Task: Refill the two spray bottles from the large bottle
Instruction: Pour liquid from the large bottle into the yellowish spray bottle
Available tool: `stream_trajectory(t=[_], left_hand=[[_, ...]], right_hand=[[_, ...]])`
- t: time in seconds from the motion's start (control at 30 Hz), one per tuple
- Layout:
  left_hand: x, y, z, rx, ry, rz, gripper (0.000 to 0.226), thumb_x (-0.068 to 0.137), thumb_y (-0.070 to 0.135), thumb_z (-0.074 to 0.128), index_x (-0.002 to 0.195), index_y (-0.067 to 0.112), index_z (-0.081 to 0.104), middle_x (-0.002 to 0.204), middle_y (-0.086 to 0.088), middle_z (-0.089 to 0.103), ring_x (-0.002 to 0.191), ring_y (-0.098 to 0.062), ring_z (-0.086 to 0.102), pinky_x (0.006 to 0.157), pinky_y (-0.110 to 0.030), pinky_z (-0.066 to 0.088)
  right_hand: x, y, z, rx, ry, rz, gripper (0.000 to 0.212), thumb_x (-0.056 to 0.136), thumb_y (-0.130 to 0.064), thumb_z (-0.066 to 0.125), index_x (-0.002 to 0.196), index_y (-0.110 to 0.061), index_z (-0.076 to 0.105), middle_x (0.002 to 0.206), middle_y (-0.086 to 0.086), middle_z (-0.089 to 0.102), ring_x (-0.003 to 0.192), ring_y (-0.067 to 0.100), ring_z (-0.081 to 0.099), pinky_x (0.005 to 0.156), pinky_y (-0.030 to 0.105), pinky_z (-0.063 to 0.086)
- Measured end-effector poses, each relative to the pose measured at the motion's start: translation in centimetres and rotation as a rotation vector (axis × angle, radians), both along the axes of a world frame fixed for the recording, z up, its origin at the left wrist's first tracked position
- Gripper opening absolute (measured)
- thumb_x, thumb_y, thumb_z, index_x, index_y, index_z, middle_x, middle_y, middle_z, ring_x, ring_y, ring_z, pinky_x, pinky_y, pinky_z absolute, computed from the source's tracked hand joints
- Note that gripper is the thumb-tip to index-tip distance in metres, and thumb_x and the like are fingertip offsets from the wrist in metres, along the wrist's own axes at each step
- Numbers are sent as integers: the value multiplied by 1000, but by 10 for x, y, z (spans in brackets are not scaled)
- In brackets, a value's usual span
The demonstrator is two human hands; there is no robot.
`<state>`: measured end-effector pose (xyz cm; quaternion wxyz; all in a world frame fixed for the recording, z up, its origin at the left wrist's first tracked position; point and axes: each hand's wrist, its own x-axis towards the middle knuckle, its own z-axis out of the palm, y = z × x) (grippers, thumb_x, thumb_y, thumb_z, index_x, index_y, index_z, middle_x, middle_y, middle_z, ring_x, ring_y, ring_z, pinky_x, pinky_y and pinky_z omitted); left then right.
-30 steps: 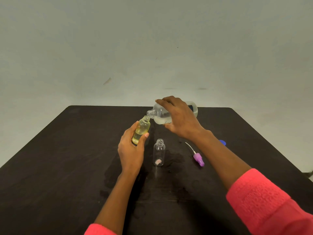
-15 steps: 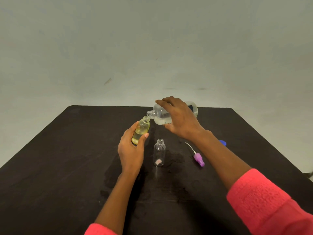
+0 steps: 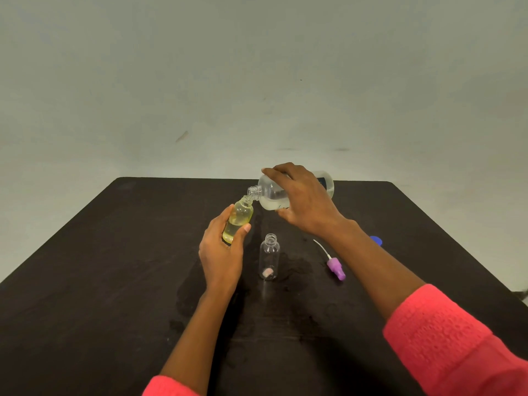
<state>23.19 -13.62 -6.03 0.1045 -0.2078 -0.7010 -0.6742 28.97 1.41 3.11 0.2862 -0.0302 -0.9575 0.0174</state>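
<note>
My left hand (image 3: 221, 252) grips a small yellow-tinted spray bottle (image 3: 238, 221), uncapped and tilted to the right, with liquid in it. My right hand (image 3: 304, 200) holds the large clear bottle (image 3: 268, 194) on its side, its open neck touching the small bottle's mouth. Clear liquid lies along the large bottle's lower side. A second small clear bottle (image 3: 269, 257) stands upright and uncapped on the table between my hands, with something pinkish at its bottom.
A purple spray head (image 3: 335, 268) with its white dip tube lies right of the clear bottle. A blue cap (image 3: 376, 240) peeks out behind my right forearm. The black table (image 3: 100, 267) shows wet patches around the clear bottle.
</note>
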Motion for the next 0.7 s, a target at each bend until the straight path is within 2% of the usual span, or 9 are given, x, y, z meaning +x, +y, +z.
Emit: stream_trajectory(t=[0.7], left_hand=[[0, 0, -2, -3, 16, 3, 43, 81, 19, 71, 121, 29, 59, 115, 12, 63, 109, -8, 58, 93, -42, 49]], right_hand=[[2, -2, -1, 3, -3, -8, 75, 65, -6, 75, 134, -14, 48, 126, 10, 52, 113, 28, 49, 93, 35, 40]])
